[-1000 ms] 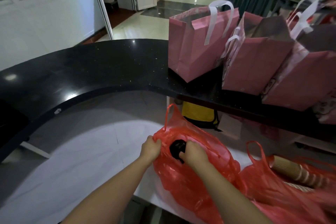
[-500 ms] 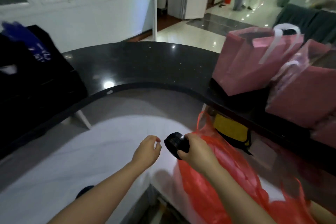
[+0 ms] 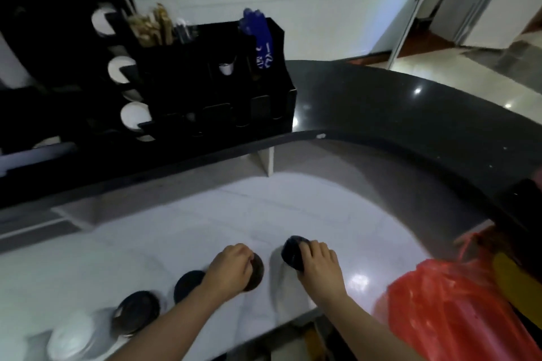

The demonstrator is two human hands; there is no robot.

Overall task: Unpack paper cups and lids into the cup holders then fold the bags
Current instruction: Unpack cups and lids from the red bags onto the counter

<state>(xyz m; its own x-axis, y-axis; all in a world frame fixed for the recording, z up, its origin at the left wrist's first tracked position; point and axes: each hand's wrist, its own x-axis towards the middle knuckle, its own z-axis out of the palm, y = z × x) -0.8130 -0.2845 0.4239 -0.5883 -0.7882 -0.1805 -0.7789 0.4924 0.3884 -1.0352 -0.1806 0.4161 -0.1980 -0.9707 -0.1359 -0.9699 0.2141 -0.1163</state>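
**Lids out of the bag, both hands busy**

Right hand (image 3: 318,265) is curled round a short stack of round black plastic lids (image 3: 293,252), tilted just above the white counter (image 3: 264,208). Left hand (image 3: 230,268) grips another dark lid (image 3: 255,271) lying flat. Light, thin, probably slippery things; best pinched by the rims, gently, or they'll slide apart. Two more black lids (image 3: 136,312) sit leftward, red plastic bag (image 3: 440,316) rightward, black cup holder rack (image 3: 205,82) beyond.

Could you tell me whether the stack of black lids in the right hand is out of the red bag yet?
Out. The right hand grips the black lids above the white counter, well clear of the red bag lying to the right.
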